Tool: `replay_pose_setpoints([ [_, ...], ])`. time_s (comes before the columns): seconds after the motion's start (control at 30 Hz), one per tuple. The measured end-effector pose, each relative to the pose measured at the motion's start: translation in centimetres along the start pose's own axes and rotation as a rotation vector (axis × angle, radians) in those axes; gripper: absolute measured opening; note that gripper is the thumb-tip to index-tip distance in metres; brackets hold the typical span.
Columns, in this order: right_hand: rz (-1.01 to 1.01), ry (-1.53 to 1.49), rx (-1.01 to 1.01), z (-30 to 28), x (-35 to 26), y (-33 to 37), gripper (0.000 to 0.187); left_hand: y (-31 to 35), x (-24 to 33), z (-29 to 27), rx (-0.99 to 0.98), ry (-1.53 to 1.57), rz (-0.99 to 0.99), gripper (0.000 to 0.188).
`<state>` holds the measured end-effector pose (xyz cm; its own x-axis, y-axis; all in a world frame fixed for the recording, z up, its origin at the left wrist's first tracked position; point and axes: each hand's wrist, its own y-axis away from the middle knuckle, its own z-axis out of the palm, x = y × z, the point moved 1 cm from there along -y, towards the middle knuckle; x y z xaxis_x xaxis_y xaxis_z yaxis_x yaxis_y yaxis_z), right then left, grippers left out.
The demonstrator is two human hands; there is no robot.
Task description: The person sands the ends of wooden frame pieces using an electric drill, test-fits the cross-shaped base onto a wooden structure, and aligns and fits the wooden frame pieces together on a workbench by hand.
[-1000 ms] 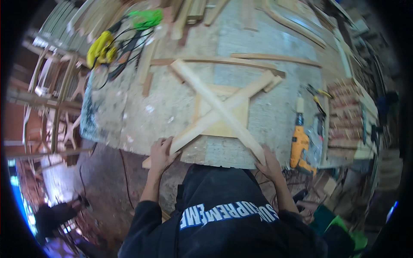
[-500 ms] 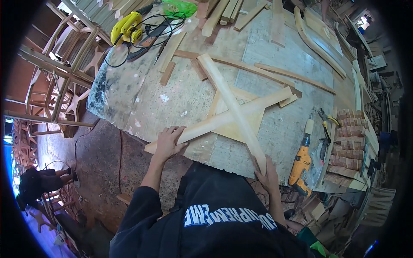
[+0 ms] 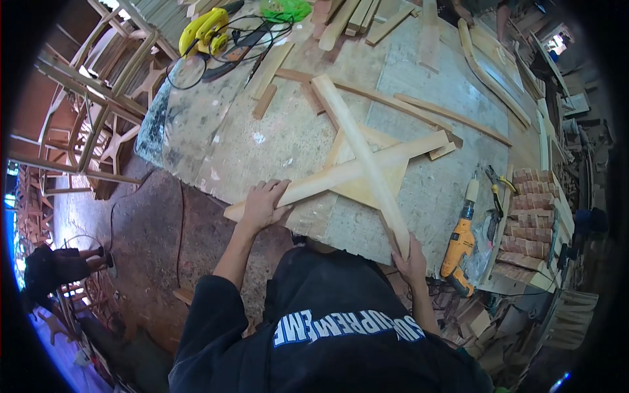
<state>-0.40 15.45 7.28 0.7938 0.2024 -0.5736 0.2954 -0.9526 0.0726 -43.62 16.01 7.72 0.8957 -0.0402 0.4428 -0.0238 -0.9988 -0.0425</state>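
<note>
Two-handed steadying of a crossed wooden frame on a workbench. The X-shaped frame [image 3: 367, 159] lies at the middle of the worktable [image 3: 262, 154], its crossing over a pale panel [image 3: 394, 175] and its two near arms reaching the near edge. The left hand [image 3: 264, 204] is closed over the near left arm; a wooden end shows beyond it, though whether it belongs to the same member is hidden. The right hand [image 3: 411, 261] grips the tip of the near right arm, thumb and fingers on opposite sides. For good control, both hands should probably press down and turn together, so that the crossing is not twisted and the panel beneath does not slide. Since the grips lie at the near edge, leaning hard there might tip up the far ends. Thin wooden slats [image 3: 373, 97] lie near the far arms and could catch them if the frame is swung; the orange drill [image 3: 460, 249] lies to the right, apart from the right hand, leaving it some room.
</note>
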Motion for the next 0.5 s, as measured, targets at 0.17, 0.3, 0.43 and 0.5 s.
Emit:
replay_pose_setpoints([
  [0.17,0.135,-0.116,0.004,0.6,0.3,0.6,0.066,0.9,0.1,0.6,0.067,-0.031,0.031,0.063],
  [0.3,0.013,0.058,0.054,0.6,-0.4,-0.1,0.067,1.0,0.8,0.6,0.081,-0.034,0.047,0.060],
  [0.43,-0.131,-0.003,0.194,1.3,-3.6,-6.1,0.070,-0.4,1.5,1.7,0.133,-0.110,-0.029,0.060],
  [0.5,-0.122,0.019,0.208,0.8,-5.8,-10.5,0.069,-1.2,2.1,2.0,0.134,-0.097,0.017,0.061],
])
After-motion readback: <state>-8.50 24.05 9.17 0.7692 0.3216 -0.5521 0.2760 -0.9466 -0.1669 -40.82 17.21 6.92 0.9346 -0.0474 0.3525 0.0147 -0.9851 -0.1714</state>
